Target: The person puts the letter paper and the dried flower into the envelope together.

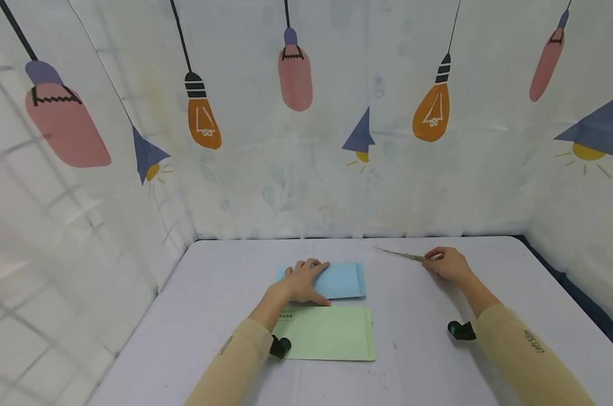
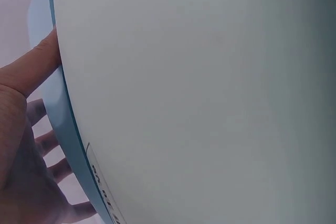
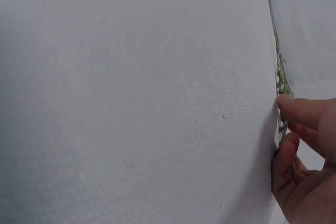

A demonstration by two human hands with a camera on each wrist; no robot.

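A light blue envelope (image 1: pixel 344 280) lies flat on the table, just behind a light green envelope (image 1: pixel 331 334). My left hand (image 1: pixel 301 283) rests with spread fingers on the left part of the blue envelope, its thumb along the near edge. In the left wrist view the thumb (image 2: pixel 37 64) touches the blue envelope (image 2: pixel 65 114), and the green envelope (image 2: pixel 173 87) fills most of the picture. Further right, my right hand (image 1: pixel 449 264) pinches a thin dried sprig (image 1: pixel 405 255) between thumb and fingers, low over the table. The sprig's thin end points left.
A white cloth covers the table (image 1: pixel 413 349). White curtains (image 1: pixel 316 192) printed with lamps and bulbs stand behind and at both sides. Small dark devices are strapped at the left wrist (image 1: pixel 281 346) and right wrist (image 1: pixel 461 331). Tiny specks dot the cloth.
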